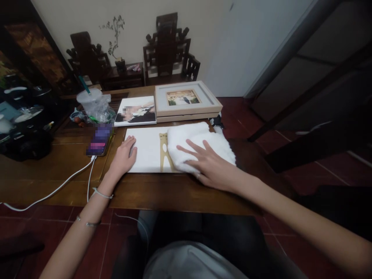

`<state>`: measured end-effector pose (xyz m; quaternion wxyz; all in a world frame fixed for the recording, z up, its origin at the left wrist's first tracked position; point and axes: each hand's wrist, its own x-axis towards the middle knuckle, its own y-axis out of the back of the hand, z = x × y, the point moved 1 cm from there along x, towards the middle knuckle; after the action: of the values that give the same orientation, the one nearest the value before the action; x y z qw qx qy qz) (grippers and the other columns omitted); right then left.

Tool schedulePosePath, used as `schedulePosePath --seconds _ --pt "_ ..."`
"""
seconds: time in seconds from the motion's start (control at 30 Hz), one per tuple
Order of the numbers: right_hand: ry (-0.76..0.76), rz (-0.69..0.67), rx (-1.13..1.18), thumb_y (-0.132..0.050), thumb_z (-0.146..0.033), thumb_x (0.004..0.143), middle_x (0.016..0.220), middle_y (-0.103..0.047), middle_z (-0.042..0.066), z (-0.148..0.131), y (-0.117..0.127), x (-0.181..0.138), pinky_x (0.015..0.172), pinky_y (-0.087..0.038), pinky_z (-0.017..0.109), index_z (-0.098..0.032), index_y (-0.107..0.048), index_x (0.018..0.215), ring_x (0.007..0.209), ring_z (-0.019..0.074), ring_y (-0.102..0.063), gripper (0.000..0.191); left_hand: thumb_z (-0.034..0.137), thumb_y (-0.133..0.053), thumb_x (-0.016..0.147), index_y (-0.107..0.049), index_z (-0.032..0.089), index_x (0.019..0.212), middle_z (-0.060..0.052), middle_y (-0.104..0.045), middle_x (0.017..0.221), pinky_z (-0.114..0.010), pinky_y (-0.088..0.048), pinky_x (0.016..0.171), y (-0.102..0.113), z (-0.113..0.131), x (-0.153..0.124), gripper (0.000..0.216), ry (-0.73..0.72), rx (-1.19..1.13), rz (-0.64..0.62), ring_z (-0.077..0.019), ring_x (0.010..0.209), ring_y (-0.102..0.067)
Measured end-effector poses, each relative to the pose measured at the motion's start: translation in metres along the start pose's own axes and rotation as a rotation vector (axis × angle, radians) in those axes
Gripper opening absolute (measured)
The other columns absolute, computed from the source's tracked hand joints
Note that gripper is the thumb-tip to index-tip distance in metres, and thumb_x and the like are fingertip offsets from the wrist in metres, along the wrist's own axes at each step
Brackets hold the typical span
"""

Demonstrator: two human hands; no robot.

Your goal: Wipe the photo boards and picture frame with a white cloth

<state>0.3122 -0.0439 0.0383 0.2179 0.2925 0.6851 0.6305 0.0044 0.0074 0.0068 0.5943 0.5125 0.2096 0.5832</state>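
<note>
A flat white panel [143, 149] lies at the table's front edge, with a tan cat-shaped piece [161, 155] on its middle. My left hand [124, 155] rests flat on the panel's left end, fingers stretched out. Over the right part of the panel is a folded, fluffy white cloth [200, 133], which hides what is under it. My right hand [207, 164] lies on this cloth with its fingers spread, pressing it down rather than wrapping round it.
Behind the panel are a white-edged photo print [136, 112] and a pale wooden picture frame [188, 110]. A phone [100, 140] with a white cable [69, 178] lies left. Further left stand a plastic cup [89, 100] and a black camera [26, 139]. Dark chairs [167, 50] stand behind.
</note>
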Motion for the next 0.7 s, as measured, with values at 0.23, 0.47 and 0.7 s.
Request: schedulePosePath --seconds 0.23,0.47,0.7 --pt "0.130 -0.015 0.149 -0.049 -0.008 0.070 0.158 -0.036 0.009 -0.019 0.008 -0.054 0.116 -0.017 0.070 -0.020 -0.072 0.105 0.150 0.0354 -0.014 0.044 0.026 -0.039 0.094 -0.058 0.008 0.131 -0.019 -0.053 0.145 -0.050 -0.034 0.118 -0.001 0.002 0.000 0.045 0.008 -0.004 -0.012 -0.0289 0.141 -0.045" --pt "0.018 0.014 0.203 -0.048 -0.018 0.085 0.153 -0.043 0.018 0.029 0.009 -0.005 0.116 -0.018 0.067 -0.016 -0.067 0.117 0.148 0.0343 -0.024 0.037 0.026 -0.039 0.094 -0.060 0.004 0.128 -0.021 -0.055 0.143 -0.048 -0.036 0.118 0.000 0.002 0.000 0.046 0.000 -0.006 0.007 -0.0296 0.139 -0.046" --pt "-0.314 0.065 0.232 -0.036 -0.037 0.100 0.152 -0.045 0.015 0.030 0.002 0.068 0.115 -0.010 0.071 -0.018 -0.056 0.136 0.150 0.0374 -0.015 0.045 0.026 -0.041 0.094 -0.060 0.009 0.128 -0.019 -0.055 0.143 -0.047 -0.035 0.118 0.001 0.001 0.000 0.044 0.002 -0.007 0.004 -0.0281 0.139 -0.047"
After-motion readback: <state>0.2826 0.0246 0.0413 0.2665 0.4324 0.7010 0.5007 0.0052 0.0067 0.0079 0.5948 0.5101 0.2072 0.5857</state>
